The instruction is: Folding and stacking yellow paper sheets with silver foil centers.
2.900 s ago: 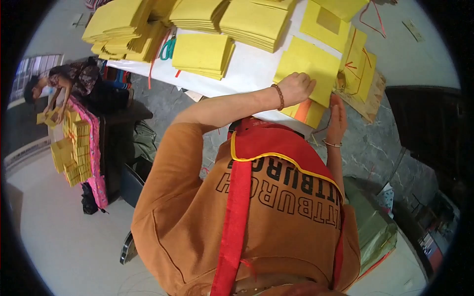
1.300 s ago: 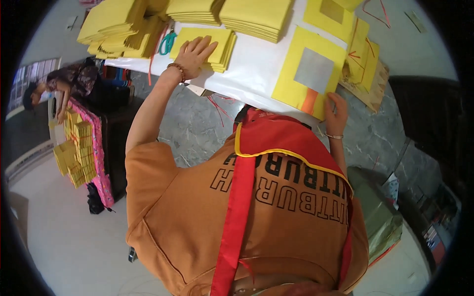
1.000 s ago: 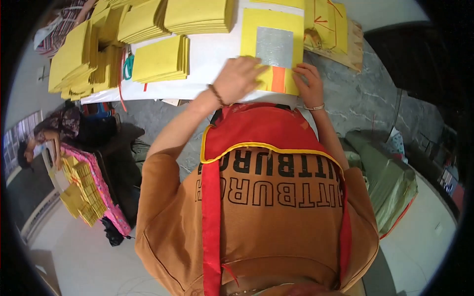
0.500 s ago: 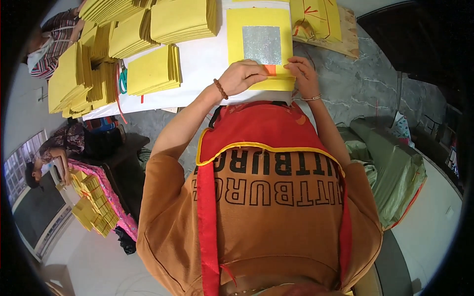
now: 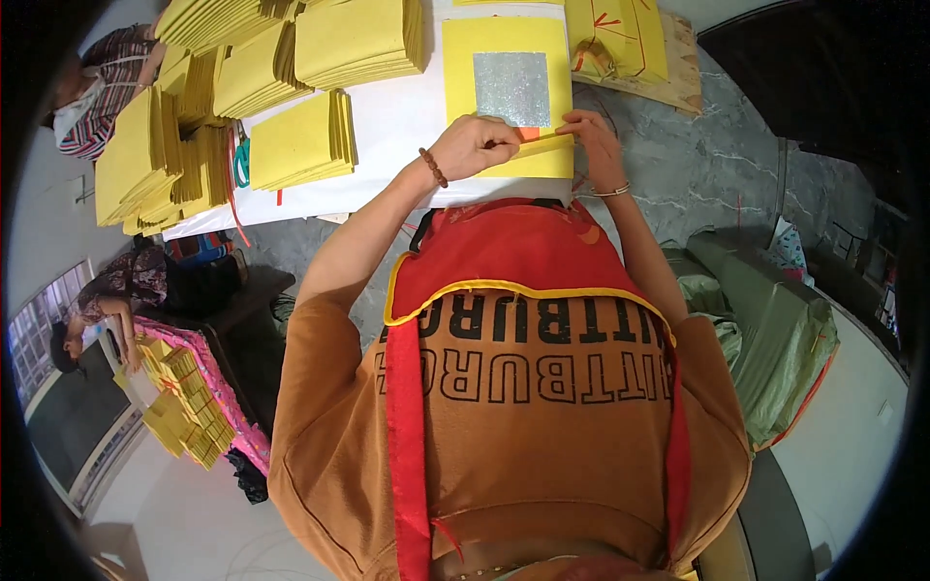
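Note:
A yellow paper sheet (image 5: 460, 58) lies on the white-covered table in front of me, with a silver glittery square (image 5: 511, 89) on it. Below the square shows a small orange patch (image 5: 527, 134), partly covered. Along the sheet's near part runs a narrow folded strip (image 5: 544, 144) of yellow paper, raised slightly. My left hand (image 5: 473, 147) is closed on this strip's left part, thumb against curled fingers. At its right end, my right hand (image 5: 595, 147) pinches the strip between thumb and fingers. The fingertips partly hide the strip's ends.
Several stacks of folded yellow paper (image 5: 358, 44) stand on the table (image 5: 387, 126) to the left, beside green-handled scissors (image 5: 242, 163). A wooden board (image 5: 684, 68) holds yellow bundles at the right. Two other people sit at the far left, one by a table with yellow packets (image 5: 189, 387).
The near edge of the sheet, flatter and wider before, is now a narrower, tighter fold. My left fingers have curled in more, and both hands stay at about the same place.

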{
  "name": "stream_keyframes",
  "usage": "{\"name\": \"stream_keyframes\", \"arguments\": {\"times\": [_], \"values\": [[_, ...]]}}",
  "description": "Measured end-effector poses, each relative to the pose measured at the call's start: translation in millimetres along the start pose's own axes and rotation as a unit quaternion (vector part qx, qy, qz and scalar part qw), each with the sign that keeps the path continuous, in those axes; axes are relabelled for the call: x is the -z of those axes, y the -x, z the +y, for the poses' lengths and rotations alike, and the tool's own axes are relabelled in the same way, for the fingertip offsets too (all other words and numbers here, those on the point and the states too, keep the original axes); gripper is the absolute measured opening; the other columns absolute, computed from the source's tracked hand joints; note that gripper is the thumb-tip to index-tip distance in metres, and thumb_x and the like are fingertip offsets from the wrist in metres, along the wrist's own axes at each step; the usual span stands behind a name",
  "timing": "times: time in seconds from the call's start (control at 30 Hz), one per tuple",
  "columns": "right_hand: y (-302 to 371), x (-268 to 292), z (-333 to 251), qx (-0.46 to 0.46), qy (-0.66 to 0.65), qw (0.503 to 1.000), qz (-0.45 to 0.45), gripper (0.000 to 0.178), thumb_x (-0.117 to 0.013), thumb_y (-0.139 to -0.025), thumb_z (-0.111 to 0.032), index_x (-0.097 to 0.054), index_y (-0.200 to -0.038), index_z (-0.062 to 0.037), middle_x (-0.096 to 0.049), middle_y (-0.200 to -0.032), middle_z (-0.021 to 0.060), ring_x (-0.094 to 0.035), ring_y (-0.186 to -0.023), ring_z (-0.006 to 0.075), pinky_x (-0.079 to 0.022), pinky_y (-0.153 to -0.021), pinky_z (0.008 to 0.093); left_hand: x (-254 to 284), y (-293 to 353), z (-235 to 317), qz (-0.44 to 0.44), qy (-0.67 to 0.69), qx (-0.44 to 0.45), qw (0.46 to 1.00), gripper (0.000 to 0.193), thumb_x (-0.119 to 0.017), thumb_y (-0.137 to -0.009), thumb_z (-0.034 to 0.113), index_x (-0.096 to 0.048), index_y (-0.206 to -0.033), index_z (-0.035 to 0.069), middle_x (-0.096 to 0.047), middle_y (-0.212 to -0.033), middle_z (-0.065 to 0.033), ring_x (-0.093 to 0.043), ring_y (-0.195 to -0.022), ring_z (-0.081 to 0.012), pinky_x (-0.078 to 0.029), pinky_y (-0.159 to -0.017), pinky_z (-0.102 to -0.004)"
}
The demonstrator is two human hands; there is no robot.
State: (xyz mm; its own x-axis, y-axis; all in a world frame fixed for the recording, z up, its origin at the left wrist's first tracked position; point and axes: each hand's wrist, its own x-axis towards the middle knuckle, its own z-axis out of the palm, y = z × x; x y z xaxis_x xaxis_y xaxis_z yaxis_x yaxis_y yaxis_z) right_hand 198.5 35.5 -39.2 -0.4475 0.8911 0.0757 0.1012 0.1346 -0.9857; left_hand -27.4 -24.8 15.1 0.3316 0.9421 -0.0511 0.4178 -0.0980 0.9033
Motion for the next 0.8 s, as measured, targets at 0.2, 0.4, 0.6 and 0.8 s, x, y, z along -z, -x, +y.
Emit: {"name": "stream_keyframes", "arguments": {"times": [0.2, 0.4, 0.6, 0.8], "values": [[2.9, 13.2, 23.0, 0.047, -0.015, 0.996, -0.079, 0.048, -0.026, -0.096, -0.034, -0.059, -0.103, 0.0, -0.047, -0.116, 0.0104, -0.049, -0.105, 0.0197, -0.038, -0.092, 0.0326, 0.3, -3.1, -5.0, -0.012, 0.036, 0.036, 0.999, 0.015, -0.055, -0.077, 0.013, -0.064, -0.083, 0.002, -0.064, -0.077, -0.0083, -0.059, -0.066, -0.0176, -0.047, -0.063, -0.0287], [-0.2, 12.3, 16.5, 0.032, -0.062, 0.994, -0.089, 0.036, -0.041, -0.092, -0.029, -0.06, -0.099, 0.0002, -0.048, -0.115, 0.009, -0.049, -0.105, 0.0188, -0.038, -0.091, 0.0317, -0.9, -2.5, -8.0, 0.004, 0.058, 0.043, 0.997, 0.015, -0.055, -0.077, 0.012, -0.064, -0.083, 0.001, -0.063, -0.074, -0.0073, -0.058, -0.062, -0.0166, -0.046, -0.061, -0.0276], [-0.6, 4.3, 17.3, 0.125, 0.16, 0.977, -0.064, 0.025, -0.064, -0.077, -0.017, -0.059, -0.094, 0.0, -0.051, -0.105, 0.0117, -0.048, -0.098, 0.0253, -0.038, -0.086, 0.0331, 25.8, 6.7, 13.3, -0.038, -0.028, -0.04, 0.998, 0.042, -0.07, -0.073, 0.026, -0.059, -0.109, 0.005, -0.06, -0.105, -0.0103, -0.054, -0.098, -0.0243, -0.042, -0.087, -0.0337], [-5.3, -1.5, 17.8, 0.031, 0.057, 0.997, -0.036, 0.026, -0.066, -0.076, -0.019, -0.059, -0.093, -0.0011, -0.052, -0.102, 0.0102, -0.048, -0.098, 0.0263, -0.037, -0.086, 0.033, 37.8, 29.0, -22.5, 0.031, -0.232, -0.032, 0.972, 0.062, -0.073, -0.066, 0.021, -0.051, -0.123, 0.011, -0.044, -0.13, -0.0114, -0.037, -0.122, -0.0317, -0.03, -0.103, -0.0413]]}}
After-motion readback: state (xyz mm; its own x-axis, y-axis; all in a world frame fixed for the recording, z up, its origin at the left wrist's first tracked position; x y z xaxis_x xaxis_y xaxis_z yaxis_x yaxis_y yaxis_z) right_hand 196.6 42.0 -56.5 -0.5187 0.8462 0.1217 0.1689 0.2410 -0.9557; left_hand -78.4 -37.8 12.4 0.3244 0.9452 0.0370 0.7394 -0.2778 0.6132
